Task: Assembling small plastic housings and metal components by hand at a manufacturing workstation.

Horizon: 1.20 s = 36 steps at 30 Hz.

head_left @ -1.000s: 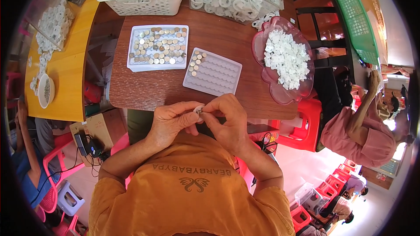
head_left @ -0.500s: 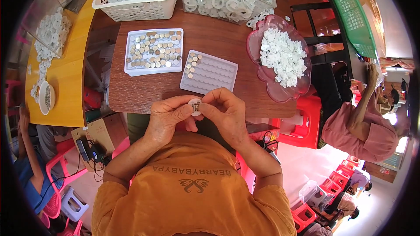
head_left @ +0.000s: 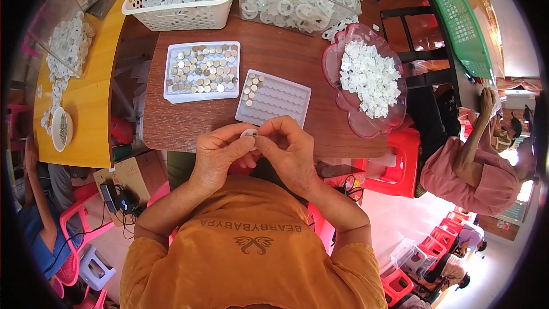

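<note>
Looking down from the head camera, the person in the orange shirt is working at the near edge of a dark brown wooden table point(head_left: 286, 63), both hands raised together just over that edge. The left hand point(head_left: 220, 151) and the right hand point(head_left: 289, 149) are meeting fingertip to fingertip, and between them they are pinching a small round white plastic ring point(head_left: 249, 133); the fingers of both hands are curling in and gripping it from either side, so the ring is sitting off the table, in the air above the near edge. Just beyond the hands, a flat white plastic tray with rows of small pockets point(head_left: 274, 98) is lying on the table, a few metal discs filling its far left corner. To its left, a shallower white tray full of small round metal discs point(head_left: 201, 71) is resting. Toward the table's right edge, a pink translucent scalloped dish point(head_left: 337, 74) is holding a heap of small white pieces. Along the far edge, a white lattice basket point(head_left: 177, 17) and a clear plastic tub point(head_left: 297, 14) are both brimming with white rings.
</note>
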Each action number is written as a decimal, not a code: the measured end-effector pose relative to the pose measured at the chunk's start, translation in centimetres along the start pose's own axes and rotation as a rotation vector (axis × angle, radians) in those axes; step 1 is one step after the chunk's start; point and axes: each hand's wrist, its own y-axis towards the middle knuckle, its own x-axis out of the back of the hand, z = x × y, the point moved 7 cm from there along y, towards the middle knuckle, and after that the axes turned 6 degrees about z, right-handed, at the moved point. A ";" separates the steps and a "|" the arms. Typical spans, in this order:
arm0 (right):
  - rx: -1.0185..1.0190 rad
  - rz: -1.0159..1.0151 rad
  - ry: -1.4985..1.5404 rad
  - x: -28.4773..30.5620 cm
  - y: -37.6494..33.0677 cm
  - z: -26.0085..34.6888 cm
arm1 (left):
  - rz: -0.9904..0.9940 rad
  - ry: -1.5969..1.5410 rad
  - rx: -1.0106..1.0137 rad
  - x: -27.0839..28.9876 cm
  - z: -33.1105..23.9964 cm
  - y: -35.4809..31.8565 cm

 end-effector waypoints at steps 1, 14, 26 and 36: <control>-0.004 0.006 0.038 0.0 0.0 0.3 | -0.001 0.001 -0.002 0.1 -0.1 0.0; 0.277 -0.079 -0.380 3.7 0.2 2.2 | -0.172 0.080 -0.084 5.0 -2.9 -1.8; 0.520 -0.078 -0.647 3.0 -1.7 3.4 | -0.156 0.136 -0.074 4.6 -2.4 -3.7; 0.443 -0.051 -0.551 4.7 -3.9 2.2 | -0.093 0.142 -0.106 2.9 -2.0 -7.1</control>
